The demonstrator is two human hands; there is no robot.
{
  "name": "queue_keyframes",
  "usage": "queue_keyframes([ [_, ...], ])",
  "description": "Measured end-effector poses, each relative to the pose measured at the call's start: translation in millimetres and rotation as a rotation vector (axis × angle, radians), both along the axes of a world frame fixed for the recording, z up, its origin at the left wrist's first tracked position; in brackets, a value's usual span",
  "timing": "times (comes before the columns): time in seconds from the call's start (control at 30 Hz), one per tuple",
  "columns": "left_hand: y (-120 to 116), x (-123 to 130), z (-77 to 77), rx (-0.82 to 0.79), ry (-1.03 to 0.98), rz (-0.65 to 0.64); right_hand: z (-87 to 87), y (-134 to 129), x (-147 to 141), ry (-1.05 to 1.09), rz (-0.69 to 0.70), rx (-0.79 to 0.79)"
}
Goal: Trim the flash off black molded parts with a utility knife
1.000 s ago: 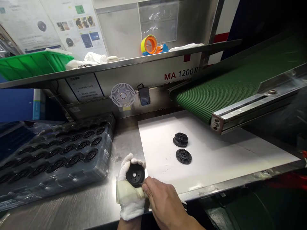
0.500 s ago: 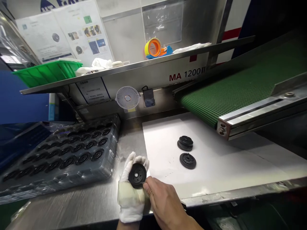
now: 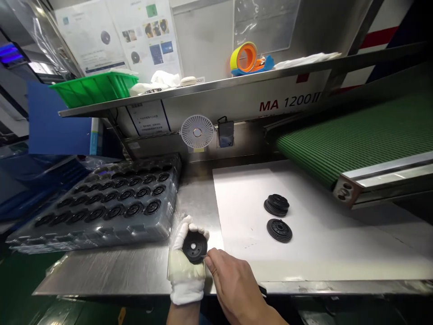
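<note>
In the head view my left hand, in a white glove with a pale yellowish covering around its palm and wrist, cups a black round disc with a hole at its centre. Its fingers curl around the far edge. Bare and closed, my right hand grips a slim knife-like tool. The thin tip touches or nearly touches the disc's right edge, and a dark end shows behind the hand. To the right, a ribbed black disc lies flat near a small stack of black discs.
A clear plastic tray of several black discs stands left. White sheeting covers the right of the metal bench. A green conveyor belt overhangs it. The shelf holds a green bin and tape. A fan is below.
The camera view has turned left, so the bench and shelf appear farther right. Both hands keep hold of the disc and tool, with the tip still at the disc's right edge.
</note>
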State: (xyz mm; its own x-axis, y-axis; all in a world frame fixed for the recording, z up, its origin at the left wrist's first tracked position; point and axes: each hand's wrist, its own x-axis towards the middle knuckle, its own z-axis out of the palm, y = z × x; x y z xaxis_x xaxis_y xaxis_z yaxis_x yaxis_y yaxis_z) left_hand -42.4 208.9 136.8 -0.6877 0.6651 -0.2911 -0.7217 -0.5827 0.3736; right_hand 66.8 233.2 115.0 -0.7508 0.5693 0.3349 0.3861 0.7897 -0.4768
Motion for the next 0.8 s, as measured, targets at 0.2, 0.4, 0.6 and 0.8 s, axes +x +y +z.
queue_keyframes([
  [0.2,-18,-26,5.0,-0.023,0.091,-0.097,14.7,-9,-24,-0.029,-0.120,0.010],
  [0.4,-24,-43,4.4,-0.025,0.143,-0.076,4.7,-35,-45,-0.058,-0.193,0.144],
  [0.6,-31,-44,0.3,0.033,0.125,-0.077,-5.1,-53,-48,0.008,-0.170,0.122],
  [0.8,-46,-41,0.8,0.120,0.082,-0.330,8.0,-39,-27,0.018,-0.086,-0.019],
])
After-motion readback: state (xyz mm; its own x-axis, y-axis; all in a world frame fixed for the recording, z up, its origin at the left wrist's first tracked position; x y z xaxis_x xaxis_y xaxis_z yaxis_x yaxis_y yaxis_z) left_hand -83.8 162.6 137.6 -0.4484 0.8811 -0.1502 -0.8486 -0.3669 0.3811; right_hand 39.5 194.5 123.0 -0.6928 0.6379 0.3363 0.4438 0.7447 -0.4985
